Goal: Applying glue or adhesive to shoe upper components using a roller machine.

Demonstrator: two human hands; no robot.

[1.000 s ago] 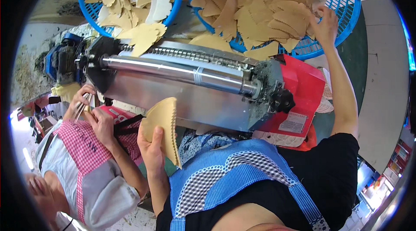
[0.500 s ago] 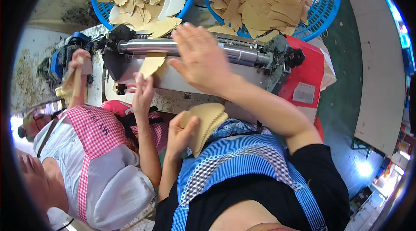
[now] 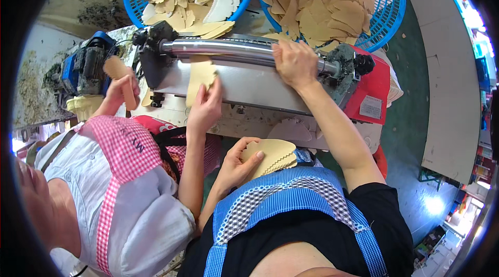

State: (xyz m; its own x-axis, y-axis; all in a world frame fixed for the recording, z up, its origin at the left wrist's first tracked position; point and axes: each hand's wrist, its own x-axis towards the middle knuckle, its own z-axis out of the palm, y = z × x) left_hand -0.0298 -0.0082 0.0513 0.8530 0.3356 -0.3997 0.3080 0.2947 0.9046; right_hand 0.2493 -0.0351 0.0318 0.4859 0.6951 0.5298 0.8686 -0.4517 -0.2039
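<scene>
My left hand [image 3: 236, 166] grips a stack of tan, leather-like cut pieces [image 3: 273, 155] with zigzag edges, held low against my blue apron. My right hand [image 3: 297, 65] lies over the right part of a machine's shiny metal roller [image 3: 228, 50]. Its fingers curl toward the far side, and whatever is under them is hidden. Left of it, a tan piece [image 3: 199, 76] reaches up to the roller from the plate below. A co-worker's hand [image 3: 207, 108] holds that piece's near end.
Two blue plastic baskets [image 3: 387, 4] heaped with tan pieces stand behind the machine. The co-worker's other hand [image 3: 125, 89] holds more tan pieces at the left. A black knob [image 3: 364, 65] and red housing [image 3: 375, 89] close off the roller's right end. Pale scraps [image 3: 289, 129] lie below the plate.
My right hand has moved right along the roller, from spread fingers to curled ones. My left hand has shifted right with its stack. The co-worker's near hand has come up to the tan piece.
</scene>
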